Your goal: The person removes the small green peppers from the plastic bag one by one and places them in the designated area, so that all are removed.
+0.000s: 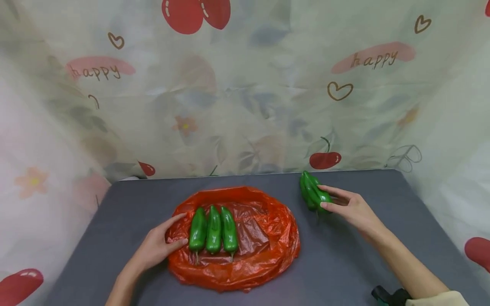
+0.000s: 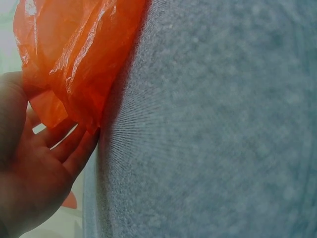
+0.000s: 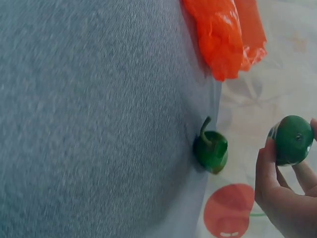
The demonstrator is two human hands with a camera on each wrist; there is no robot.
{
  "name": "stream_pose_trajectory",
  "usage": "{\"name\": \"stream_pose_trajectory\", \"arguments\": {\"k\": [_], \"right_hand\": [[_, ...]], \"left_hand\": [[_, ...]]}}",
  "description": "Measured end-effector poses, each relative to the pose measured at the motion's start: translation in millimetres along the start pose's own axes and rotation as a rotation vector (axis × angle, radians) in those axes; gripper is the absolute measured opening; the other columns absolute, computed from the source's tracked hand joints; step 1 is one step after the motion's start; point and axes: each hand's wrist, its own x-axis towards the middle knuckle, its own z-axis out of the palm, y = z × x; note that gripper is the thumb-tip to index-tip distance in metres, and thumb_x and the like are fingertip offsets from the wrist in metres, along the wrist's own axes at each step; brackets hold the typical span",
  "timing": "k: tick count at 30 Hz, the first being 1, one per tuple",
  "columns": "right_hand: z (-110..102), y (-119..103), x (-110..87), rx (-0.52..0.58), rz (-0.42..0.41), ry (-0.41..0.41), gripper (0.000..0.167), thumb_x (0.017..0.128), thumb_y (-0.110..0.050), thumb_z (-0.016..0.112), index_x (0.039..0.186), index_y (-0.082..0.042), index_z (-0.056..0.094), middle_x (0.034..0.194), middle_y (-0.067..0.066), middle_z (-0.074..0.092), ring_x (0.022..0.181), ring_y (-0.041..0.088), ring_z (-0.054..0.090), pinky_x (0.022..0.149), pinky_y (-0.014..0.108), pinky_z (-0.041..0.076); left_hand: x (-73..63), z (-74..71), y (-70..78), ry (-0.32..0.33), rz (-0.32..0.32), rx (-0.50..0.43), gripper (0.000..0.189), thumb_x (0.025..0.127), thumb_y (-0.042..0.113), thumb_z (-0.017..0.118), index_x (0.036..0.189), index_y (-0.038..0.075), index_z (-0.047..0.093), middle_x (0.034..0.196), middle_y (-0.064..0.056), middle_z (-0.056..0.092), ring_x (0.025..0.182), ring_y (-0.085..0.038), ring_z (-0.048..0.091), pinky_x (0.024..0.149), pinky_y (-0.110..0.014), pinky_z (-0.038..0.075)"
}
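Observation:
My right hand (image 1: 350, 210) pinches a green pepper (image 1: 324, 197) between thumb and fingers at the table's back right. In the right wrist view this held pepper (image 3: 293, 140) is raised, and another green pepper (image 3: 210, 152) with a curved stem rests on the table. My left hand (image 1: 155, 244) touches the left rim of a red plastic bag (image 1: 283, 238), its thumb and fingers spread apart. In the left wrist view its fingers (image 2: 74, 148) lie extended against the bag's edge. Inside the bag, three green peppers (image 1: 213, 231) lie side by side, stems towards me.
The bag sits with its mouth rolled wide on the grey table (image 1: 333, 272). A patterned cloth (image 1: 245, 106) hangs behind the table and along the sides. A dark object (image 1: 388, 295) shows at the right forearm, beside the pale sleeve (image 1: 440, 298).

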Motion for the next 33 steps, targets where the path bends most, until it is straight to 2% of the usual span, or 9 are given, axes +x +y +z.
{"name": "stream_pose_trajectory", "arguments": {"k": [3, 5, 8, 12, 15, 18, 25, 33], "right_hand": [[-9.9, 1.8, 0.6, -0.012, 0.006, 0.015, 0.065, 0.093, -0.042, 0.069, 0.150, -0.017, 0.047, 0.152, 0.012, 0.043, 0.132, 0.032, 0.047, 0.088, 0.019, 0.046], [-15.5, 2.7, 1.1, -0.016, 0.007, 0.019, 0.067, 0.093, -0.043, 0.068, 0.151, -0.018, 0.045, 0.153, 0.011, 0.042, 0.134, 0.031, 0.046, 0.088, 0.018, 0.045], [-21.0, 5.6, 1.0, -0.018, 0.015, 0.019, 0.069, 0.093, -0.043, 0.068, 0.152, -0.018, 0.043, 0.154, 0.011, 0.040, 0.136, 0.031, 0.043, 0.097, 0.029, 0.045], [-26.1, 8.7, 3.2, -0.025, 0.032, 0.013, 0.072, 0.093, -0.041, 0.069, 0.154, -0.017, 0.040, 0.156, 0.013, 0.035, 0.139, 0.036, 0.039, 0.105, 0.052, 0.037], [-30.0, 9.7, 8.9, -0.036, 0.037, 0.012, 0.075, 0.093, -0.041, 0.070, 0.155, -0.017, 0.037, 0.157, 0.015, 0.033, 0.139, 0.039, 0.038, 0.105, 0.056, 0.036], [-33.2, 12.4, 15.5, -0.040, 0.036, 0.006, 0.077, 0.092, -0.042, 0.070, 0.156, -0.017, 0.034, 0.157, 0.016, 0.032, 0.140, 0.038, 0.037, 0.105, 0.055, 0.036], [-34.9, 27.7, 26.2, -0.032, 0.053, -0.010, 0.080, 0.092, -0.041, 0.071, 0.157, -0.016, 0.031, 0.159, 0.017, 0.028, 0.142, 0.041, 0.032, 0.106, 0.058, 0.034], [-33.4, 48.5, 30.6, -0.064, 0.077, 0.004, 0.078, 0.093, -0.042, 0.069, 0.156, -0.016, 0.032, 0.156, 0.019, 0.034, 0.134, 0.037, 0.042, 0.104, 0.055, 0.036]], "left_hand": [[1.3, 5.4, 2.0, -0.007, 0.005, -0.020, 0.070, 0.086, 0.039, 0.077, 0.148, 0.024, 0.048, 0.139, -0.017, 0.055, 0.122, -0.034, 0.056, 0.095, -0.052, 0.047], [1.6, 7.5, 3.8, -0.006, 0.003, -0.034, 0.070, 0.086, 0.037, 0.078, 0.148, 0.025, 0.048, 0.139, -0.016, 0.055, 0.122, -0.033, 0.056, 0.095, -0.051, 0.048], [-0.1, 9.0, 5.5, -0.007, -0.005, -0.037, 0.069, 0.086, 0.035, 0.078, 0.148, 0.024, 0.048, 0.139, -0.017, 0.055, 0.121, -0.033, 0.056, 0.095, -0.051, 0.048], [-3.6, 9.8, 6.2, -0.007, -0.003, -0.037, 0.068, 0.087, 0.035, 0.078, 0.147, 0.022, 0.048, 0.138, -0.018, 0.056, 0.121, -0.033, 0.057, 0.095, -0.051, 0.048], [-3.4, 7.7, 6.6, 0.013, 0.022, -0.040, 0.067, 0.088, 0.034, 0.077, 0.147, 0.021, 0.049, 0.137, -0.018, 0.056, 0.120, -0.033, 0.057, 0.094, -0.051, 0.048], [-3.5, 5.6, 6.6, 0.029, 0.039, -0.030, 0.067, 0.088, 0.033, 0.077, 0.147, 0.021, 0.049, 0.137, -0.019, 0.056, 0.119, -0.034, 0.057, 0.093, -0.052, 0.048], [-9.7, 5.6, 3.7, 0.018, 0.018, -0.021, 0.068, 0.088, 0.031, 0.078, 0.148, 0.019, 0.048, 0.137, -0.020, 0.056, 0.120, -0.035, 0.057, 0.094, -0.052, 0.048], [-4.3, -0.7, 4.0, -0.004, 0.059, -0.010, 0.067, 0.089, 0.032, 0.077, 0.148, 0.018, 0.048, 0.133, -0.017, 0.058, 0.103, -0.023, 0.063, 0.083, -0.041, 0.053]]}}
